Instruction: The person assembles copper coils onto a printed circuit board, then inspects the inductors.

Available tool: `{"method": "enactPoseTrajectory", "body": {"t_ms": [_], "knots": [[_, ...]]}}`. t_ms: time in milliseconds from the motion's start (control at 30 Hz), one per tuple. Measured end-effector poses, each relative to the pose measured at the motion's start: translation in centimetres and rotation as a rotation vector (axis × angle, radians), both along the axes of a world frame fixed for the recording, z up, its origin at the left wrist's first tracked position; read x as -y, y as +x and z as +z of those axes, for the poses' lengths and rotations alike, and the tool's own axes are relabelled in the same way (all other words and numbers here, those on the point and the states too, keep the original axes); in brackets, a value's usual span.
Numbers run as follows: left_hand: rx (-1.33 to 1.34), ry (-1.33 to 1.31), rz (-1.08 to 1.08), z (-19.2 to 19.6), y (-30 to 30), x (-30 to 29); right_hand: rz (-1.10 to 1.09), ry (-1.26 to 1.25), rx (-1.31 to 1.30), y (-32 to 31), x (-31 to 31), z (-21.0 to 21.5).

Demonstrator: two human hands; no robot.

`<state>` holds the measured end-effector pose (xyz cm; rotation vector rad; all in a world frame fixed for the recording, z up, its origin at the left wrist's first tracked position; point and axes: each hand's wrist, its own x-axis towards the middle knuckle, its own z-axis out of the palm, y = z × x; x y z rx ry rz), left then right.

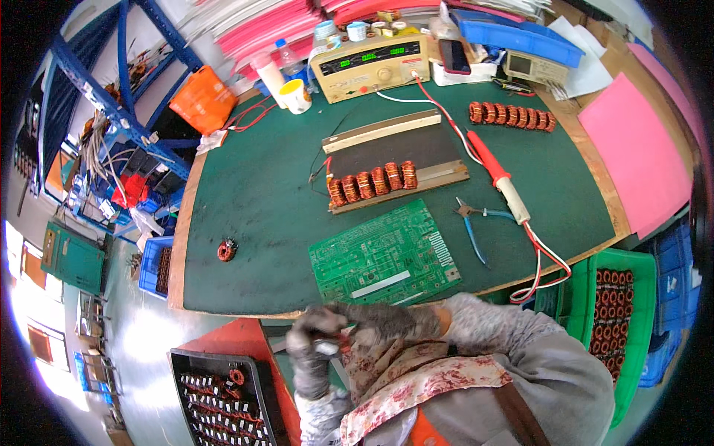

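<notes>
The left hand (309,338), fingers curled, meets the right hand (394,321) at the near edge of the counter (260,186); a small pale thing (326,347) shows blurred between them, and I cannot tell whether either grips it. Just beyond lies a green circuit board (372,256), with pliers (471,232) to its right. Farther off, copper coils (378,181) line a fixture (394,143) before a power supply (372,70).

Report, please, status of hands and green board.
Left hand, right hand: together at near edge of table, grip unclear. Green circuit board: flat on table, just beyond. Pliers: right of board.
</notes>
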<state>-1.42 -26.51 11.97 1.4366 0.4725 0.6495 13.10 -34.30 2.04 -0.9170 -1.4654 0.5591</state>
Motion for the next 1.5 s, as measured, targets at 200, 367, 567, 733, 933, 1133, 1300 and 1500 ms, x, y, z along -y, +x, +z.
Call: {"method": "enactPoseTrajectory", "body": {"t_ms": [200, 367, 567, 733, 933, 1133, 1300, 1500], "knots": [[-0.083, 0.839, 0.047, 1.1, 4.9, 1.2, 0.03, -0.409, -0.836, 6.7, 4.5, 5.5], [-0.184, 0.631, 0.072, -2.9, 0.2, -0.8, -0.834, -0.517, 0.164, 16.6, 6.2, 8.5], [-0.224, 0.552, 0.149, -2.6, -3.0, 0.2, -1.008, -0.528, 0.775, 23.1, 3.2, 5.6], [-0.281, 0.566, 0.234, -1.6, -5.6, -0.1, -0.837, -0.469, 0.726, 22.8, 1.2, 5.5], [-0.39, 0.784, 0.372, -0.6, -8.8, -1.7, -1.123, -0.284, 0.815, 18.0, 5.4, 10.2], [-0.667, 0.835, 0.675, -2.1, -19.0, -7.0, -0.949, -0.517, 1.302, 3.4, 11.9, 16.0], [-1.05, 0.863, 0.632, -5.0, -26.8, -11.2, -1.118, -0.912, 1.437, -3.3, 16.7, 18.8], [-1.378, 1.01, 0.482, -4.5, -25.2, -11.7, -0.994, -0.745, 1.278, -3.7, 18.9, 16.2]]}}
